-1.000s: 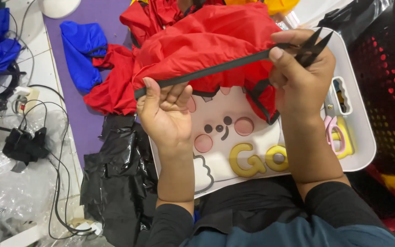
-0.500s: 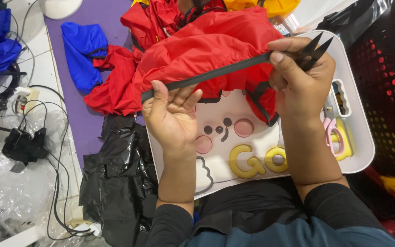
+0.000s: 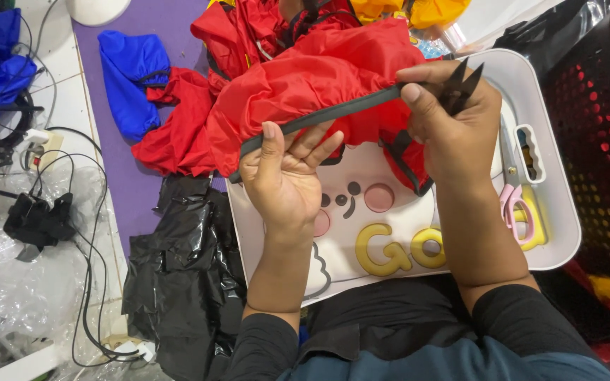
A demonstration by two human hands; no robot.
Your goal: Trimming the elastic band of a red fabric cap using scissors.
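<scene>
A red fabric piece (image 3: 319, 77) with a black strap edge (image 3: 333, 114) lies bunched over a white lap tray (image 3: 566, 212). My left hand (image 3: 284, 180) holds the strap's left part, thumb on top and fingers spread under it. My right hand (image 3: 453, 130) pinches the strap's right end, where black pointed strap tips (image 3: 464, 81) stick up past the fingers. The strap runs taut between both hands.
Pink-handled scissors (image 3: 517, 208) lie at the tray's right side. More red (image 3: 171, 134), blue (image 3: 128, 77) and yellow (image 3: 418, 10) fabric pieces lie on a purple mat beyond. A black plastic bag (image 3: 185, 282) sits left, cables (image 3: 44, 212) further left, a black perforated basket (image 3: 601, 127) right.
My left hand has slid rightward along the strap and opened its fingers under it. My right hand holds almost still with the strap end.
</scene>
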